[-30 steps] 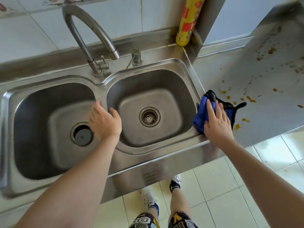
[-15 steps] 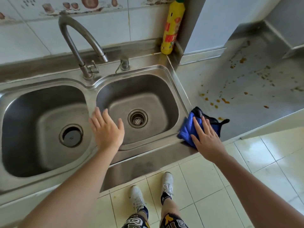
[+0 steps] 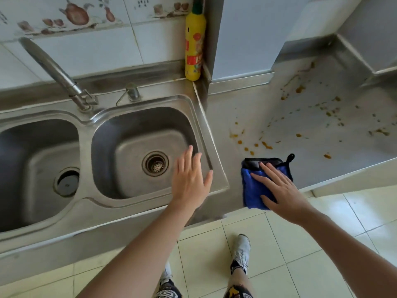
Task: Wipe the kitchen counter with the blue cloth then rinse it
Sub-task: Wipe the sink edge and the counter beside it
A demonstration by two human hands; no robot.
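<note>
A person stands at a steel double sink (image 3: 217, 168), seen from above. Their right hand (image 3: 281, 190) lies flat on a blue cloth (image 3: 252, 190), fingers straight and spread, pressing it rather than gripping it. The cloth sits on the steel kitchen counter (image 3: 300, 130) just right of the sink, at the counter's front edge, with a dark border and a small black loop at its far corner. Their left hand (image 3: 190, 181) is open and holds nothing, fingers straight, above the front right corner of the sink's right basin; whether it touches the rim cannot be told. Orange-brown stains (image 3: 266, 145) dot the counter beyond the cloth, farther from the sink. A curved faucet (image 3: 55, 72) stands behind the sink between the basins. A yellow bottle (image 3: 195, 43) stands upright behind the sink's back right corner. Pale floor tiles (image 3: 279, 244) lie below the sink.
</note>
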